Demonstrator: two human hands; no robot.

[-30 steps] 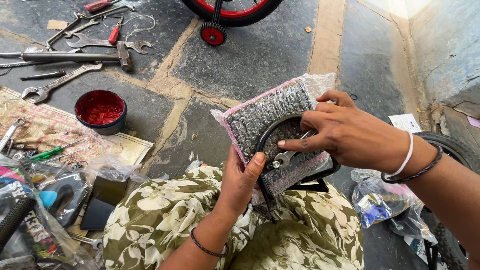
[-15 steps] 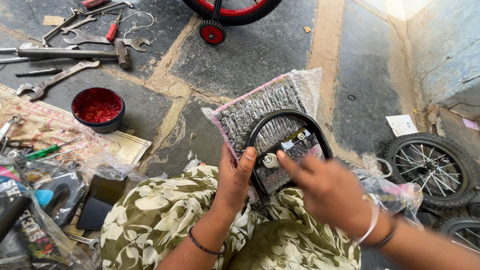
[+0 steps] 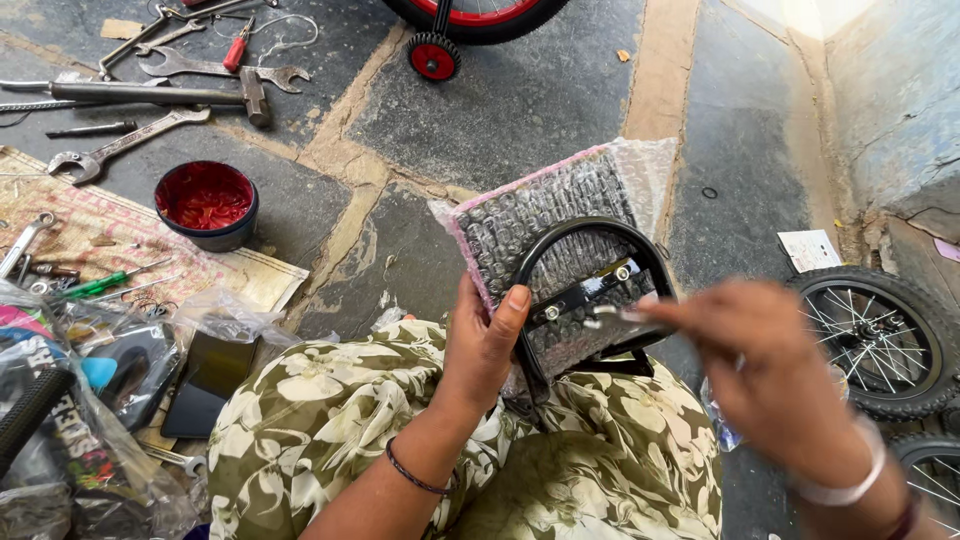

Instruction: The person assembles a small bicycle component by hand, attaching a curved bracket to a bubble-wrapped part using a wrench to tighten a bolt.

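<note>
Bubble-wrapped seat, held over the lap

Seat [image 3: 560, 215] in bubble wrap, with a black curved bracket [image 3: 590, 262] lying on its face, is up over the person's knees, tilted toward the camera. Left hand [image 3: 487, 345] is clamped on its lower left edge, thumb pressed on the bracket's left leg, fingers behind the wrap. Right hand [image 3: 765, 365] is pretty blurred; it's just right of the bracket, fingers pinched together on a small silvery bit [image 3: 610, 318] near the bracket's crossbar. Can't tell what that bit is. The crossbar has two bolts showing.

Around it, on the stone floor:
- red bowl [image 3: 207, 203] off to the left, sitting by a woven mat [image 3: 110, 235]
- spanners [image 3: 125, 143] and a hammer [image 3: 165, 95] further up left
- a small red training wheel [image 3: 433, 57] at the top
- a spoked wheel [image 3: 880, 335] at the right, just behind the right hand
- dark phone [image 3: 207, 380] and plastic bags [image 3: 80, 400] at lower left, next to the floral-print knee
</note>
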